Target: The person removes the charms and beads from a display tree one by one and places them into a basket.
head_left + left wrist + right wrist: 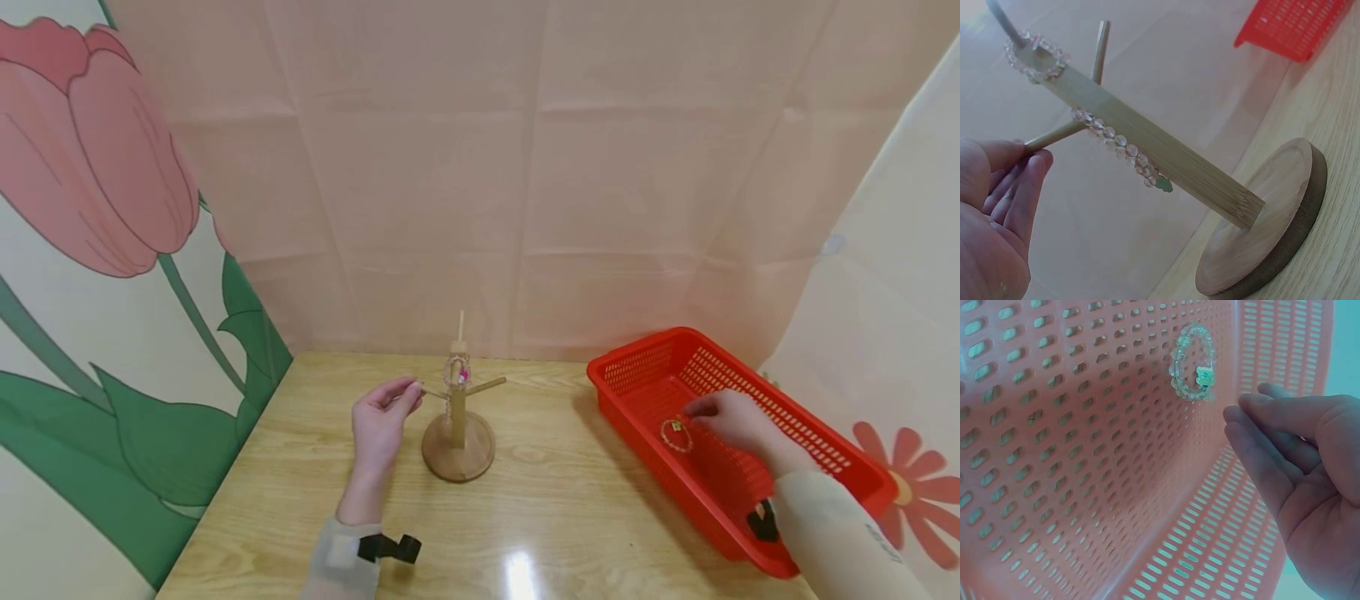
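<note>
Light wood tops the table (555,483). The left hand (381,421) pinches a peg (1057,135) on the stand (459,427). The right hand (727,421) has nearly straight fingers near a bead bracelet (1177,367) in the red basket (645,446). It looks light, bendy and slippery; best pinch its beads.

Three bracelets (463,377) (1120,141) (1204,377), one stand (458,423)
I count two hands (378,423) (729,419), one red basket (651,452) and one desk (555,483) from over here.

a pale wooden stand (458,421) rises upright from its round base (480,460) on the counter (547,483); a clear-beaded bracelet (1060,60) hangs near its top, a green-charmed bracelet (1120,141) below; a yellow-charmed bracelet (1204,377) lies in the red basket (637,451).
</note>
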Tool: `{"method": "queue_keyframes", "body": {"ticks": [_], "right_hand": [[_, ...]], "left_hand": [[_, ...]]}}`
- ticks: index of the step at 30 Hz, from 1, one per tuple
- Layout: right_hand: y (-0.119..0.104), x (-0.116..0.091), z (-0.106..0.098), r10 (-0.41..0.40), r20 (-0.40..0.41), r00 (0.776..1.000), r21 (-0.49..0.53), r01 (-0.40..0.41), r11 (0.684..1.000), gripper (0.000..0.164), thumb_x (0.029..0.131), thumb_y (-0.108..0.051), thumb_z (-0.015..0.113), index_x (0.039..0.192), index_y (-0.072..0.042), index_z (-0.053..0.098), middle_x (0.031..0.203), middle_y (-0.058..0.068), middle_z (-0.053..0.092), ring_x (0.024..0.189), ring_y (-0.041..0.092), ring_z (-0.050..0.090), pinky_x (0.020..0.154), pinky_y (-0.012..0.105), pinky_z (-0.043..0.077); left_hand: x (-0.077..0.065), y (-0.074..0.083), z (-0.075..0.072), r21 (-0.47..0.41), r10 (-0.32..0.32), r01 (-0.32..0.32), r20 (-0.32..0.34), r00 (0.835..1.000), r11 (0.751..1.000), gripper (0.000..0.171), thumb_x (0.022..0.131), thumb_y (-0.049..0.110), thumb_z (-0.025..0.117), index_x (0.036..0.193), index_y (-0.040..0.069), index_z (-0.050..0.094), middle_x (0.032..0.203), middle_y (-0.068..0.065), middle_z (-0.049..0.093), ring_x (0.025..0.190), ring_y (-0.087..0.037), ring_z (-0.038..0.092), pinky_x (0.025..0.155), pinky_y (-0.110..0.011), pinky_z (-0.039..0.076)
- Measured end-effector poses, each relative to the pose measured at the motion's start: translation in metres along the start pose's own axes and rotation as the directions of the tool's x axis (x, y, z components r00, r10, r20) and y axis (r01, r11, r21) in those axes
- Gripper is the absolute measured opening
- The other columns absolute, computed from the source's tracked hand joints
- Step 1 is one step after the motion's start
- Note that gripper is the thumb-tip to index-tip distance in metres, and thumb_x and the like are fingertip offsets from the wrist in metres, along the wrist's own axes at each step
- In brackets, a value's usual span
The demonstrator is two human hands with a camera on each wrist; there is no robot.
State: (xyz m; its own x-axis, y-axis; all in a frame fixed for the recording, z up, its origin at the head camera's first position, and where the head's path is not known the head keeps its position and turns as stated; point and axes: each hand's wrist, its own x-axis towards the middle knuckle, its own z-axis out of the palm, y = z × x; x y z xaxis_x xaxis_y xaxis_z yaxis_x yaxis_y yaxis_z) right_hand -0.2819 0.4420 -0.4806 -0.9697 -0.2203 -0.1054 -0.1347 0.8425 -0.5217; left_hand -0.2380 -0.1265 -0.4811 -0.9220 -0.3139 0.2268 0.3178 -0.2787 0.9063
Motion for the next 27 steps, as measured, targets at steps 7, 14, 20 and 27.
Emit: {"method": "queue_keyframes", "body": {"ticks": [7,14,20,27], "right_hand": [[0.000,0.000,-0.001,-0.051,-0.022,0.998,-0.019,0.051,0.999,0.019,0.101,0.000,0.068,0.117,0.005,0.078,0.111,0.020,0.077,0.098,0.032,0.073,0.079,0.047,0.067],[-0.001,-0.001,0.000,-0.049,-0.017,0.999,-0.030,0.048,0.998,0.019,0.101,-0.004,0.071,0.116,0.005,0.078,0.110,0.021,0.077,0.096,0.031,0.073,0.078,0.045,0.067],[-0.005,-0.002,-0.002,-0.021,-0.009,1.000,-0.027,0.020,0.999,0.024,0.103,-0.012,0.072,0.120,0.003,0.077,0.110,0.016,0.078,0.095,0.026,0.072,0.080,0.045,0.066],[-0.019,0.001,-0.006,-0.055,-0.038,0.998,-0.023,0.054,0.998,0.025,0.104,-0.015,0.073,0.122,0.003,0.077,0.111,0.016,0.078,0.095,0.026,0.073,0.079,0.043,0.066]], "left_hand": [[0.000,0.002,-0.001,0.008,0.001,-0.001,0.006,1.000,1.000,0.022,0.095,-0.012,0.075,0.113,-0.022,0.070,0.094,-0.013,0.080,0.082,-0.014,0.079,0.081,-0.032,0.069],[0.001,0.000,-0.002,0.011,0.004,-0.004,0.013,1.000,1.000,0.020,0.094,-0.009,0.078,0.111,-0.018,0.073,0.095,-0.017,0.080,0.083,-0.015,0.079,0.082,-0.032,0.069],[0.001,-0.001,-0.001,0.011,0.013,-0.013,0.021,1.000,1.000,0.023,0.094,-0.009,0.078,0.112,-0.020,0.071,0.101,-0.031,0.076,0.083,-0.015,0.079,0.082,-0.032,0.069],[0.002,-0.002,-0.002,0.007,0.011,-0.011,0.019,1.000,1.000,0.022,0.094,-0.010,0.077,0.112,-0.021,0.071,0.099,-0.029,0.077,0.082,-0.015,0.079,0.082,-0.033,0.069]]}}
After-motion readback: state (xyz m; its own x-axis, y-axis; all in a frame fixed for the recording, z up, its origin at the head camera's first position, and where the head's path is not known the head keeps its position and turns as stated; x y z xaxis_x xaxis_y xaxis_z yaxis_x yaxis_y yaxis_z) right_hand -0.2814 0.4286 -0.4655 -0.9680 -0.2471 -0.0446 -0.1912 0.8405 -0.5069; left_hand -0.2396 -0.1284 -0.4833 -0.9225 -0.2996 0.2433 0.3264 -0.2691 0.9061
